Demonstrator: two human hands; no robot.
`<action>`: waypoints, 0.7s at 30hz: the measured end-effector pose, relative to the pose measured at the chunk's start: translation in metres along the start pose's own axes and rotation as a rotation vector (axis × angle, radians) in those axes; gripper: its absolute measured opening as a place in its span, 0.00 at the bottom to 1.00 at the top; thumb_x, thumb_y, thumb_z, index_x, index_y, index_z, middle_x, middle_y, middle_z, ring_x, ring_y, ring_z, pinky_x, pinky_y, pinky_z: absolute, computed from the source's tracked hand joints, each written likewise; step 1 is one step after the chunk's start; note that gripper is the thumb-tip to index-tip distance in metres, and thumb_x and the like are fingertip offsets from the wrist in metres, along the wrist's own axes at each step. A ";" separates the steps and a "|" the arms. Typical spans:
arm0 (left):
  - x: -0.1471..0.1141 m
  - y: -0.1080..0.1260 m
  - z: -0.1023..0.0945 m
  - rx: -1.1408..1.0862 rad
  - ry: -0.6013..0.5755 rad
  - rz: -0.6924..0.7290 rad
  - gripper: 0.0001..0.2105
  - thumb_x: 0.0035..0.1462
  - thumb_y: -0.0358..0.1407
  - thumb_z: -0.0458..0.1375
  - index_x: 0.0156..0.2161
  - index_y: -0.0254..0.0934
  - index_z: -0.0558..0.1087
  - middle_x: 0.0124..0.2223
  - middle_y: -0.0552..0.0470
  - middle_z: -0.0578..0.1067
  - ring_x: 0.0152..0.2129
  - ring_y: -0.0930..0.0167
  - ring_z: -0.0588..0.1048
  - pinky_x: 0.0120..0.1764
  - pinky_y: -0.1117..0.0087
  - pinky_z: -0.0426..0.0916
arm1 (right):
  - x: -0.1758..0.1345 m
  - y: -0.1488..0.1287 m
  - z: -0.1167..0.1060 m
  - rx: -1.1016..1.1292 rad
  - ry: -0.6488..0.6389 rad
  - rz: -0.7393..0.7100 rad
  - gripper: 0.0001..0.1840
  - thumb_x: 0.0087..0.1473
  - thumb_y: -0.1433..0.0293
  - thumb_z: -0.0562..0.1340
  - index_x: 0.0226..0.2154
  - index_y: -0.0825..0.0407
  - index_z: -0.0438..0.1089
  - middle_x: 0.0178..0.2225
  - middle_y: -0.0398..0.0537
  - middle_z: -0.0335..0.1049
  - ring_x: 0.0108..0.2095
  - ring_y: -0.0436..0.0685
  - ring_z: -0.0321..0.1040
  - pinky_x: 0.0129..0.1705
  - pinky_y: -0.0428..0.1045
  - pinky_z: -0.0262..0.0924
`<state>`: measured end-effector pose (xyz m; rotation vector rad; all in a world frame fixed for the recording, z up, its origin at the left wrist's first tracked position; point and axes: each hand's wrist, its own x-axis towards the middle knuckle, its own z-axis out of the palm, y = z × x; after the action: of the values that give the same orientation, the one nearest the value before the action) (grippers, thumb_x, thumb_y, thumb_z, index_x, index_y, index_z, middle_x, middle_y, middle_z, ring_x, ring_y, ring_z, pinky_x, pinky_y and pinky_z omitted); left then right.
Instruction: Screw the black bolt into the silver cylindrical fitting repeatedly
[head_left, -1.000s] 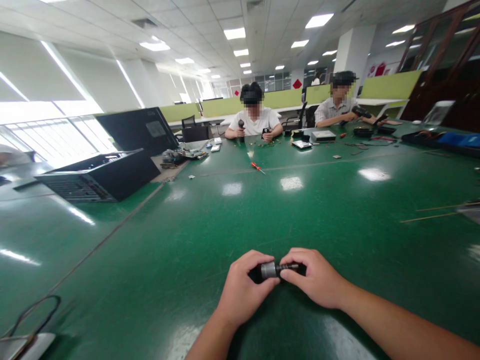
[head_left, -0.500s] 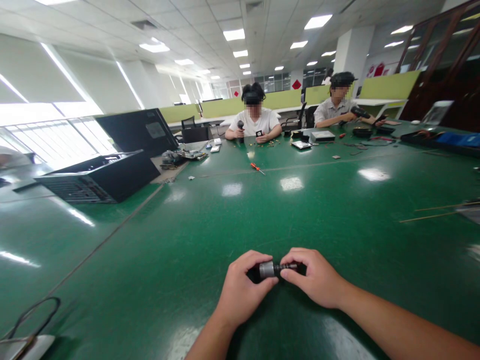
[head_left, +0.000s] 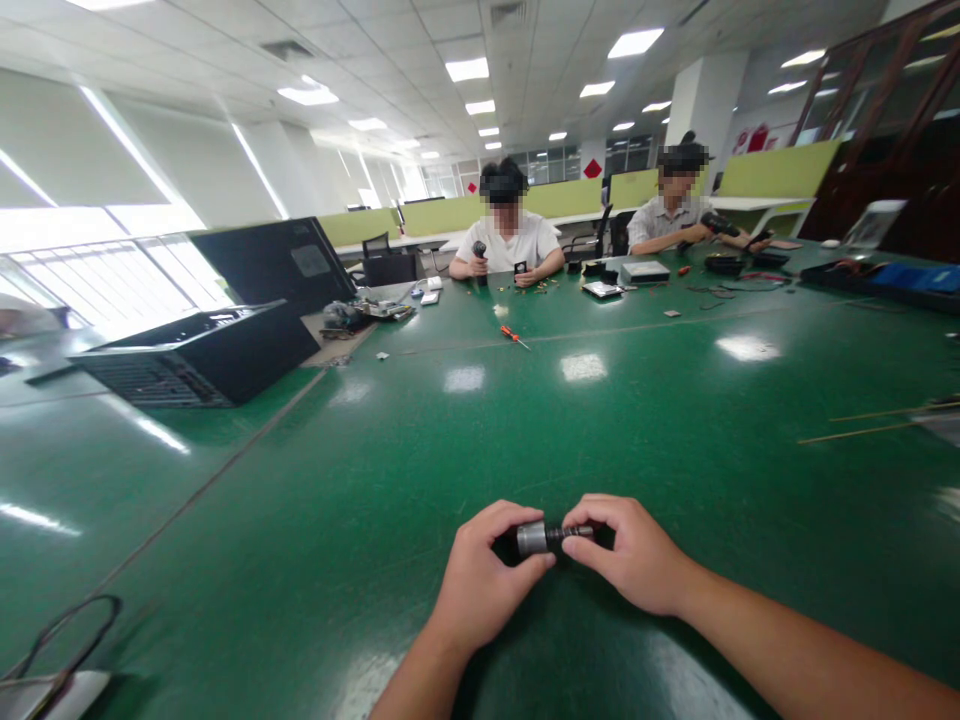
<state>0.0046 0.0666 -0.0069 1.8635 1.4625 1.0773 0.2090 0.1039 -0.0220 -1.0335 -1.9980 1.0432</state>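
Close in front of me, over the green table [head_left: 420, 440], I have a short grey metal cylinder [head_left: 532, 538] with a thinner dark ridged shaft [head_left: 559, 535] coming out of its right side. My left hand [head_left: 484, 580] curls around the cylinder, thumb below and fingers above. The shaft is pinched between thumb and fingers of my right hand [head_left: 637, 555], and its tip shows past them. Whether the ridges are a thread or a spring is too small to tell. The part lies roughly level, and my fingers hide some of it.
An open black computer case [head_left: 202, 350] stands at left, and a cable loop [head_left: 75, 630] lies near left. Mid-table is an orange screwdriver [head_left: 514, 337]. Across the table two people hold power drills, among hard drives [head_left: 602, 290] and small parts. Thin rods [head_left: 870, 428] lie at right.
Hardly anything differs: my fingers and the part have shifted a few pixels. The person across the table has tipped their head down slightly.
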 end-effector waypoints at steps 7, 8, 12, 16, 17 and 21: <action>0.000 -0.001 0.000 -0.009 0.001 0.007 0.14 0.45 0.29 0.68 0.40 0.42 0.78 0.37 0.53 0.79 0.35 0.67 0.76 0.40 0.67 0.68 | 0.000 0.000 0.000 0.011 0.007 -0.010 0.03 0.53 0.70 0.64 0.31 0.51 0.75 0.28 0.43 0.72 0.31 0.54 0.68 0.36 0.48 0.56; 0.000 -0.001 0.000 -0.012 0.002 0.005 0.14 0.45 0.29 0.68 0.40 0.42 0.78 0.37 0.53 0.79 0.35 0.67 0.76 0.40 0.67 0.68 | 0.000 0.000 0.000 0.013 0.008 -0.009 0.04 0.53 0.69 0.64 0.31 0.51 0.75 0.28 0.43 0.71 0.31 0.54 0.67 0.36 0.48 0.57; 0.000 -0.001 0.000 -0.010 0.002 -0.005 0.14 0.45 0.29 0.68 0.40 0.41 0.78 0.37 0.52 0.79 0.35 0.66 0.76 0.41 0.66 0.68 | 0.000 0.000 0.000 0.013 0.013 -0.005 0.04 0.53 0.69 0.64 0.30 0.51 0.75 0.27 0.43 0.71 0.31 0.54 0.67 0.36 0.48 0.57; 0.001 0.001 0.000 -0.015 0.004 -0.008 0.14 0.45 0.30 0.68 0.40 0.41 0.78 0.37 0.51 0.79 0.35 0.66 0.76 0.41 0.65 0.68 | 0.000 0.000 0.000 0.010 0.017 -0.007 0.04 0.53 0.69 0.64 0.30 0.51 0.75 0.26 0.43 0.71 0.30 0.53 0.67 0.35 0.48 0.57; 0.001 0.001 0.000 -0.016 0.005 -0.007 0.14 0.45 0.30 0.68 0.40 0.41 0.78 0.37 0.51 0.79 0.35 0.66 0.76 0.41 0.65 0.69 | 0.001 0.000 0.000 0.010 0.017 -0.008 0.04 0.53 0.69 0.64 0.30 0.51 0.75 0.26 0.43 0.71 0.30 0.53 0.67 0.35 0.48 0.57; 0.000 0.002 0.000 -0.014 0.003 -0.012 0.14 0.44 0.30 0.68 0.40 0.41 0.78 0.37 0.51 0.79 0.35 0.66 0.76 0.41 0.65 0.69 | 0.001 -0.001 -0.001 0.009 0.019 -0.012 0.04 0.53 0.69 0.64 0.29 0.51 0.75 0.26 0.43 0.71 0.30 0.54 0.67 0.35 0.48 0.57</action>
<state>0.0054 0.0666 -0.0053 1.8424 1.4624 1.0824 0.2093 0.1045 -0.0209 -1.0221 -1.9799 1.0321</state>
